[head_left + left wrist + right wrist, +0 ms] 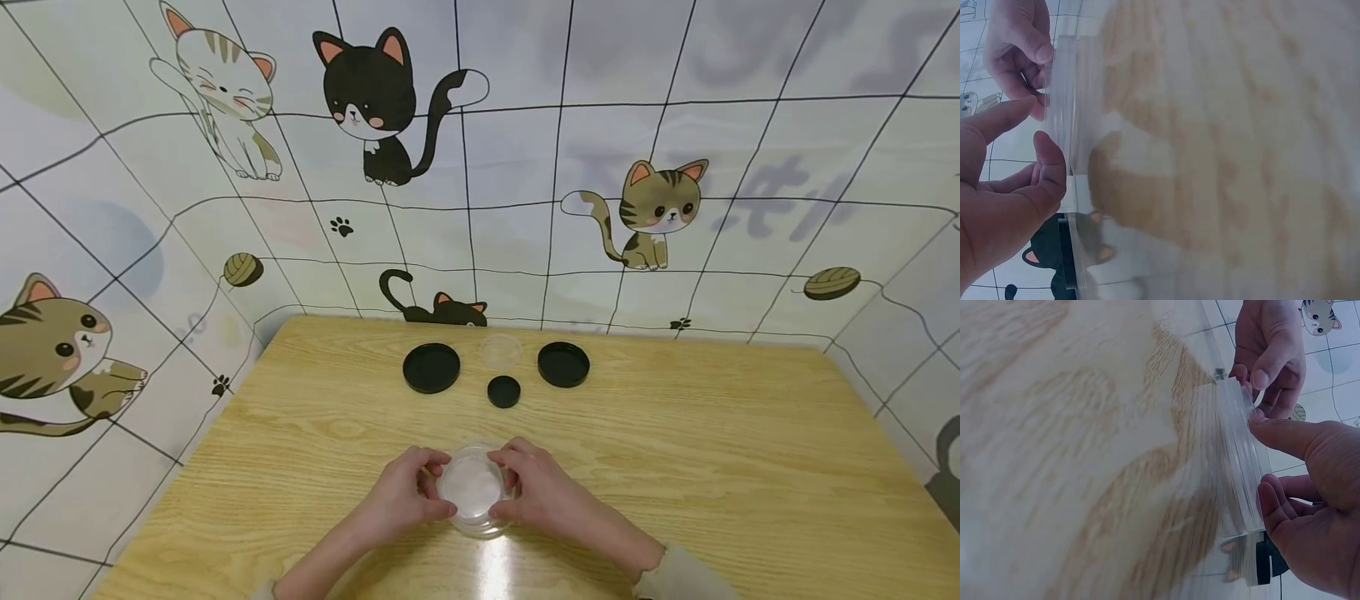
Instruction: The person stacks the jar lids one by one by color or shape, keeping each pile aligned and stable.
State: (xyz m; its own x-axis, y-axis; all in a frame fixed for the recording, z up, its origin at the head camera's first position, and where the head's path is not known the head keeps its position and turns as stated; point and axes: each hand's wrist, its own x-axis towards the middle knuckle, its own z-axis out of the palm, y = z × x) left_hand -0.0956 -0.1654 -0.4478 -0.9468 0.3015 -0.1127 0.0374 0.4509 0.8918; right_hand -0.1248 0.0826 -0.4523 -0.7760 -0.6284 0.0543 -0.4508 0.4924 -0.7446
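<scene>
Indoor nook: table [712, 450], cat-print walls [517, 154]

Left grip [408, 490] faces right grip [537, 486], both curled.

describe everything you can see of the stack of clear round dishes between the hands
The stack of clear round dishes looks like transparent, colourless plastic, shallow, with thin raised rims. Edge-on in the wrist views, it shows several close layers, too blended with their reflection to count. It lies flat, near the table edge closest to the person, with lower rims showing past the top one. The left hand and right hand hold its rim from opposite sides.
</scene>
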